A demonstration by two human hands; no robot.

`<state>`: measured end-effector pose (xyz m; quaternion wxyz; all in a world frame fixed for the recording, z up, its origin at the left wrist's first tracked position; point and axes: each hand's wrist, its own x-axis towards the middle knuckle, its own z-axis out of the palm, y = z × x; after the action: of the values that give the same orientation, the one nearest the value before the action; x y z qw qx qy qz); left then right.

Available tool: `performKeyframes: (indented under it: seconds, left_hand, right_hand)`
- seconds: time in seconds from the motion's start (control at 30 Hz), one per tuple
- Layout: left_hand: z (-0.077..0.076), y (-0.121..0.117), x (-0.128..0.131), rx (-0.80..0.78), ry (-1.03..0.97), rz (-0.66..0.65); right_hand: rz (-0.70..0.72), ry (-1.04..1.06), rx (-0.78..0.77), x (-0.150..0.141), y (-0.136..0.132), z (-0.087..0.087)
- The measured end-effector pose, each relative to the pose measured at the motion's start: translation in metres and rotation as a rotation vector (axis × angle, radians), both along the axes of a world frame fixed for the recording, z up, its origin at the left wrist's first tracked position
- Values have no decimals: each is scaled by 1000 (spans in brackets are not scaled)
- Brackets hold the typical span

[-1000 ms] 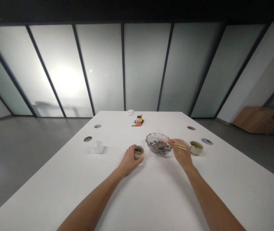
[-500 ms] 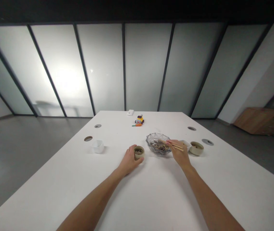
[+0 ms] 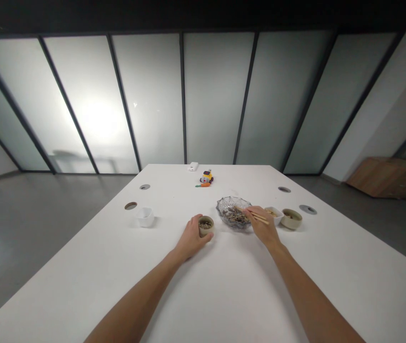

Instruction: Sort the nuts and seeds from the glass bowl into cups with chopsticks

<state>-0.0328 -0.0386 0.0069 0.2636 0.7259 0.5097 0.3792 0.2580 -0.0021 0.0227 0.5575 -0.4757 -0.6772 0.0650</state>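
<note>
My left hand [image 3: 191, 237] is wrapped round a small beige bowl [image 3: 206, 232] that stands on the white table [image 3: 203, 295]. Small dark seed-like pieces lie in that bowl. In my right hand [image 3: 264, 227] is a pair of wooden chopsticks [image 3: 260, 218], their tips reaching into a clear faceted glass bowl [image 3: 224, 216]. The glass bowl holds a heap of the same seed-like pieces, and my right fingers cover part of its right rim. Whether the chopstick tips grip a piece is too small to tell.
Right of my right hand stand a white dish [image 3: 277, 218] with pale pieces and another beige bowl [image 3: 291, 220]. A white container [image 3: 145, 217] is at the left. Farther back lie a toy carrot [image 3: 204, 185], a yellow toy car [image 3: 206, 176] and a white box [image 3: 193, 166].
My right hand has shifted slightly left with the chopsticks, over the glass bowl, uncovering more of the white dish. My left hand keeps its hold on the beige bowl.
</note>
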Motion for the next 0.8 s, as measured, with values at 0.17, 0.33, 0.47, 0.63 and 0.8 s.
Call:
performKeyframes:
  seconds: [0.17, 0.33, 0.47, 0.63, 0.8]
  left_hand:
    - [0, 1, 0, 5, 1, -3]
    - [-3, 2, 1, 15, -9, -8]
    - [-3, 2, 1, 14, -19, -6]
    - [-1, 1, 1, -2, -8, -11]
    - [1, 0, 1, -5, -8, -3]
  right_hand:
    - [-34, -20, 32, 2, 1, -2]
    - [-104, -14, 50, 4, 2, -1]
    - [-102, -9, 60, 5, 3, -1]
    - [-3, -65, 46, 4, 2, -2]
    - [20, -93, 62, 1, -2, 0]
